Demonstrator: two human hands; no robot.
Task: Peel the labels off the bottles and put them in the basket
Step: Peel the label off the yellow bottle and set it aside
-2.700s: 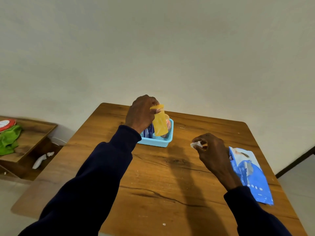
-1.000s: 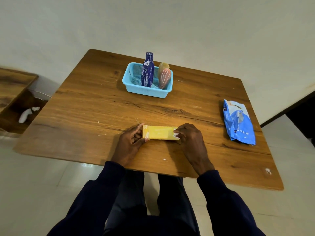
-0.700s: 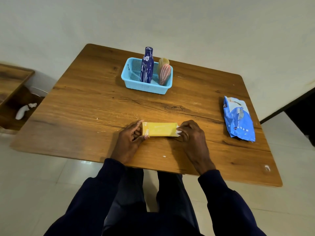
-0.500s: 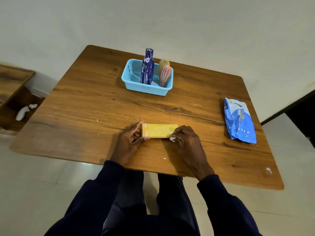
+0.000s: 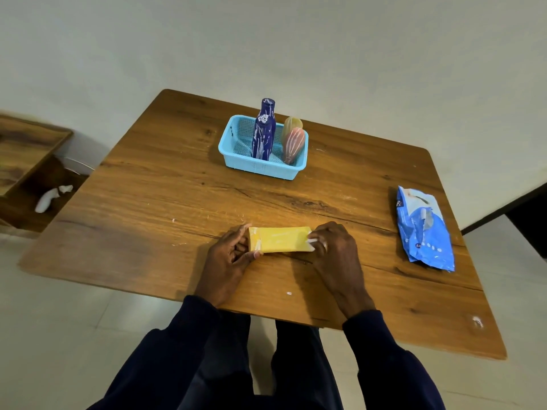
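A flat yellow bottle lies on its side on the wooden table, near the front edge. My left hand holds its left end with thumb and fingers. My right hand is at its right end and pinches a small white scrap of label there. At the back of the table stands a light blue basket with a dark blue bottle upright in it, beside a pink bottle and a yellowish bottle.
A blue plastic packet lies near the table's right edge. Small white label scraps dot the tabletop. A low wooden shelf stands to the left on the floor, with a white object inside.
The yellow bottle came out of the basket and now lies on the table between both hands. In the last second my right hand's fingers have shifted at the bottle's right end.
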